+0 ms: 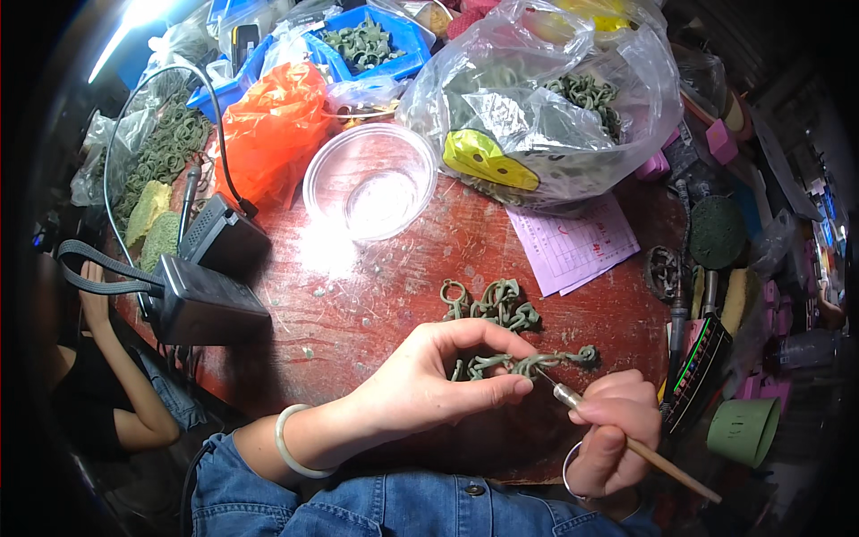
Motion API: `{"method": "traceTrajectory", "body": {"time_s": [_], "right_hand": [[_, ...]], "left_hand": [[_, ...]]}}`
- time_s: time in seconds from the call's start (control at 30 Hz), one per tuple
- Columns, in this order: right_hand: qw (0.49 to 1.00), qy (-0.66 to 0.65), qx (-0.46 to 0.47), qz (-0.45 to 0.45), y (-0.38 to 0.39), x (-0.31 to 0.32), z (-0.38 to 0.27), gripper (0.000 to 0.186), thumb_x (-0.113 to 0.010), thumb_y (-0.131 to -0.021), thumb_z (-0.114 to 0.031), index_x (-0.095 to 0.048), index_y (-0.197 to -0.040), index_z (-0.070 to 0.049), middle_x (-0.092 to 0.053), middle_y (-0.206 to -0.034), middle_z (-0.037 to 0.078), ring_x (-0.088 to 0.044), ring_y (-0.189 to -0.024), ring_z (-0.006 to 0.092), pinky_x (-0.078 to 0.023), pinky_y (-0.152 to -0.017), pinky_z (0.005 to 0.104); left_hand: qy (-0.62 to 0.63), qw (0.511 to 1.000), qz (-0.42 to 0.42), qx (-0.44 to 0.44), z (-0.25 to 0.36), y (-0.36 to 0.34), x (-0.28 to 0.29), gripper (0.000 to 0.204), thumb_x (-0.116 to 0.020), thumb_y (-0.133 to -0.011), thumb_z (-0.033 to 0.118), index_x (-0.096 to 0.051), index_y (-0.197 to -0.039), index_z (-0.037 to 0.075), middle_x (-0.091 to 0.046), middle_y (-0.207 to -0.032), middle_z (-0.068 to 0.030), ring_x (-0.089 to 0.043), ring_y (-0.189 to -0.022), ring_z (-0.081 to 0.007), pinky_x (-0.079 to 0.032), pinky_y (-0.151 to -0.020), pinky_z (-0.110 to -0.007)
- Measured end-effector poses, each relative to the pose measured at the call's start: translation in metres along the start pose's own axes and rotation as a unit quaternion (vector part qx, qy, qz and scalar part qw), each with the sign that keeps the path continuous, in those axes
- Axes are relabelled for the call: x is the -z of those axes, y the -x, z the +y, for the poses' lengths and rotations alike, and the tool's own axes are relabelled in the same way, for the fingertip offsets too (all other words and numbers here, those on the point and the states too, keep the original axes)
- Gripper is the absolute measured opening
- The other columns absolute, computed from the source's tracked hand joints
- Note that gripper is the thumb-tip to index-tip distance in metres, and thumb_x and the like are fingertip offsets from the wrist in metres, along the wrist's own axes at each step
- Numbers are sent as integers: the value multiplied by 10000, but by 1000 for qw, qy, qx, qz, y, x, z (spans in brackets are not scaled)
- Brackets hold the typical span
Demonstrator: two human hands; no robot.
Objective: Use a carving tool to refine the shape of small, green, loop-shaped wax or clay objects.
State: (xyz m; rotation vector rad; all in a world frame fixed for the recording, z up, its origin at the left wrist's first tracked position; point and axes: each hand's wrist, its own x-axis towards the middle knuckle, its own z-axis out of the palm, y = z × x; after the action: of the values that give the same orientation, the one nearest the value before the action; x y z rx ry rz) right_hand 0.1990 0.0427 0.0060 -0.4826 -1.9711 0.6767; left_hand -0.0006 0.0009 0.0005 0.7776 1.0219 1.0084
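Between the thumb and fingers of my left hand (447, 367) is a green curled wax piece (535, 362), its thin coiled end sticking out to the right. My right hand (617, 430) grips a thin needle tool (640, 443) with a metal collar and a wooden handle. The tool's fine tip reaches the green piece beside my left fingertips; whether it touches cannot be made out. Just beyond my left hand, several more green curled pieces (501, 304) lie on the red table. My fingers partly hide the held piece.
On the worn red table (403, 277) stand a clear round tub (371, 183), an orange bag (277, 125) and a large clear bag (546, 107) of green pieces. Pink paper sheets (577, 242) lie right. Dark boxes (206, 304) with a cable stand left. Another person's arm (134, 385) shows far left.
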Motion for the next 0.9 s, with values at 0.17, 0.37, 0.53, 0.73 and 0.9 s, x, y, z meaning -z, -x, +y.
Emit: {"method": "traceTrajectory", "body": {"time_s": [0.17, 0.37, 0.53, 0.73, 0.9], "right_hand": [[1000, 0, -1, -6, -1, -2, -3, 173, -542, -947, -148, -576, -1008, 10, -559, -812, 98, -554, -638, 213, -473, -578, 313], [998, 41, 38, -39, -1, 1, -5, 175, -566, -934, -146, -598, -1021, 2, -566, -830, 86, -564, -646, 209, -491, -554, 298], [998, 45, 44, -28, 1, -6, -3, 174, -570, -925, -135, -598, -1028, 3, -570, -836, 88, -561, -649, 212, -492, -560, 298], [998, 35, 16, -59, -2, -3, -4, 168, -574, -910, -112, -599, -1031, 1, -568, -834, 94, -560, -659, 227, -494, -585, 320], [997, 8, -3, -78, -5, 0, -4, 160, -567, -903, -102, -602, -1016, 6, -572, -819, 101, -561, -665, 235, -494, -592, 334]], "left_hand": [[9, 999, 34, -39, -4, 0, 0, 278, -728, -827, 59, -621, -1084, 48, -574, -799, 59, -528, -672, -7, -424, -587, -160], [-1, 995, 43, -91, -4, -2, -4, 267, -737, -807, 22, -604, -1039, 26, -574, -810, 42, -543, -743, -22, -457, -683, -183], [-43, 994, 52, -82, -3, 0, 0, 297, -742, -794, -1, -593, -1051, 0, -630, -996, -34, -595, -942, -94, -491, -857, -251], [-69, 991, 59, -100, -6, 0, 1, 298, -754, -783, 6, -602, -1039, -3, -630, -996, -36, -586, -957, -95, -481, -875, -257], [-117, 985, 60, -114, -6, 0, 0, 279, -756, -782, 9, -616, -1023, 0, -633, -995, -33, -587, -951, -93, -481, -868, -255]]}}
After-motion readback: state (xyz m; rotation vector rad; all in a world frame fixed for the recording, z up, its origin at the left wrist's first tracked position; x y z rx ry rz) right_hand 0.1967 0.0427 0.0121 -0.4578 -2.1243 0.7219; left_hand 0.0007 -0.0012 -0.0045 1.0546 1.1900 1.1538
